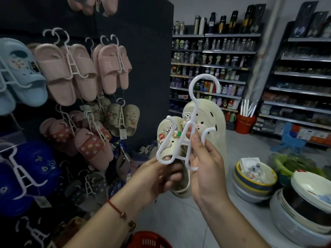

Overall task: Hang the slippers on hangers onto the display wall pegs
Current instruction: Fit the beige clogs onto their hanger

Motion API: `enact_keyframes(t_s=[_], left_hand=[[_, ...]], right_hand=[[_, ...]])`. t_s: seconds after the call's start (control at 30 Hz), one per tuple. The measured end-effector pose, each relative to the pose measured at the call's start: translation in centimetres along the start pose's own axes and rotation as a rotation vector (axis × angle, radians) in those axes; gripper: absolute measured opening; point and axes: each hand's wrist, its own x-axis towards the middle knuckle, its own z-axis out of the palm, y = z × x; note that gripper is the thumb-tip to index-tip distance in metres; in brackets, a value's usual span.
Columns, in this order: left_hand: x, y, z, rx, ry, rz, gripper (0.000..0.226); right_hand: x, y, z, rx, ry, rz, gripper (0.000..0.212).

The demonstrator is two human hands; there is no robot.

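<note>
Both hands work a white plastic hanger (pixel 180 133): right hand (pixel 206 167) pinches its stem, left hand (pixel 161 174) grips a cream clog (pixel 172 140) beside the slipper display wall (pixel 148 51).

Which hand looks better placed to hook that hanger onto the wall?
Right, probably: the right hand pinches the hanger itself, while the left hand holds a clog beneath.

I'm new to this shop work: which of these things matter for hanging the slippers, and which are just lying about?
For the job:
- cream slippers
- white hanger, held by the left hand and right hand
- display wall with pairs already hung

Just lying about:
- stacked bowls
- red basket
- orange bucket
- bottle shelves
</note>
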Motion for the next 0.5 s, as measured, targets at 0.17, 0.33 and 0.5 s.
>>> enact_keyframes(t_s=[0.17, 0.33, 0.5], left_hand=[[1.4, -1.5, -2.1, 0.435, 0.135, 0.056, 0.027], [2.3, -2.9, -2.1, 0.378, 0.365, 0.316, 0.029], [2.6, -4.3, -3.1, 0.186, -0.011, 0.371, 0.077]], right_hand=[[0.9, -0.4, -0.3, -0.027, 0.000, 0.008, 0.034], [1.7, -0.5, -0.7, 0.098, 0.015, 0.116, 0.030], [3.3, -1.1, -2.0, 0.214, 0.130, 0.193, 0.033]])
